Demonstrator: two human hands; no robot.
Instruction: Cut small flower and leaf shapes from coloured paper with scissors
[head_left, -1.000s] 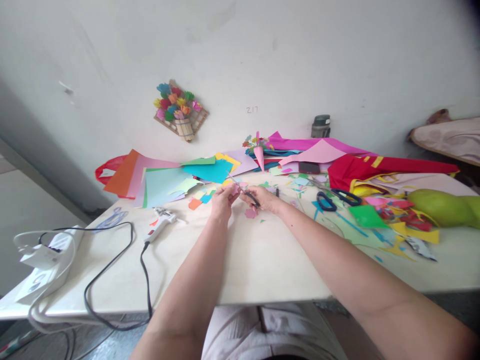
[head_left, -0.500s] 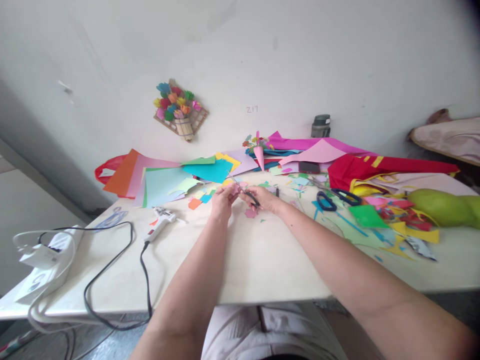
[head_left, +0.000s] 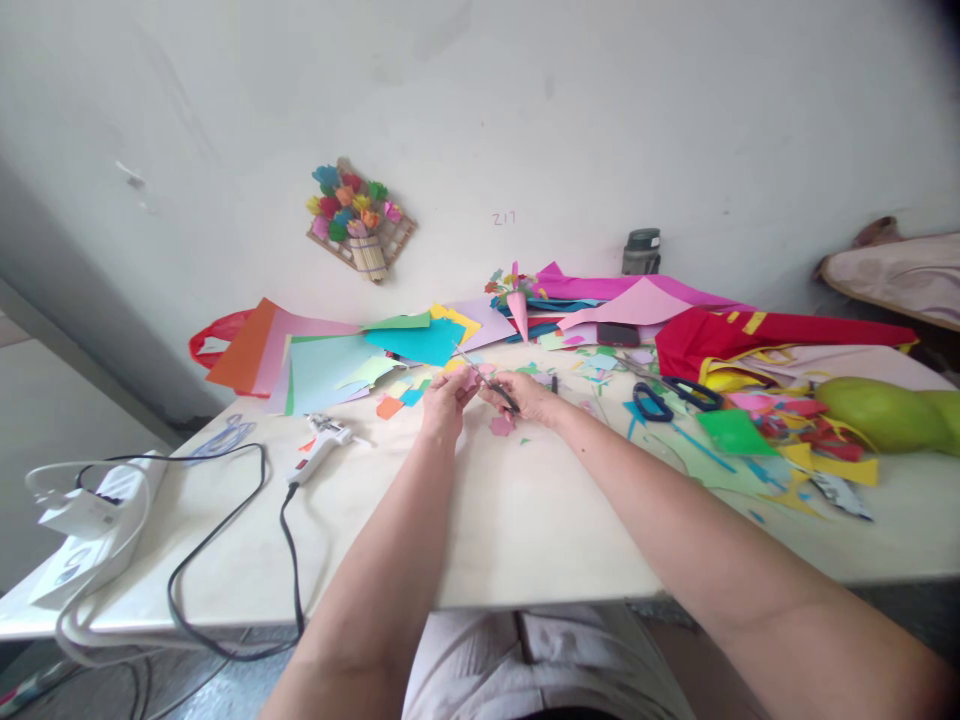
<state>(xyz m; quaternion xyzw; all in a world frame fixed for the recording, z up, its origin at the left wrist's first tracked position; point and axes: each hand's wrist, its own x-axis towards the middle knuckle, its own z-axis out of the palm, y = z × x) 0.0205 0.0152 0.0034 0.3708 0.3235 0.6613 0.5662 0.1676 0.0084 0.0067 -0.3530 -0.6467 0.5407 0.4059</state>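
Observation:
Over the middle of the table, my right hand (head_left: 526, 397) is closed round the dark handles of a small pair of scissors (head_left: 504, 396), whose blades point away and to the left. My left hand (head_left: 446, 402) pinches a small piece of pink paper (head_left: 471, 378) beside the blades; fingers hide part of it. Just below my hands lies a pink paper cutout (head_left: 502, 426) on the table. Small orange and blue paper pieces (head_left: 390, 408) lie left of my left hand.
A white glue gun (head_left: 322, 447) with a black cord lies to the left, near a white power strip (head_left: 97, 530). Coloured sheets (head_left: 330, 365) line the back. Large dark-handled scissors (head_left: 652, 402), paper scraps and a red cloth (head_left: 720, 340) cover the right. Paper flowers (head_left: 352, 205) hang on the wall.

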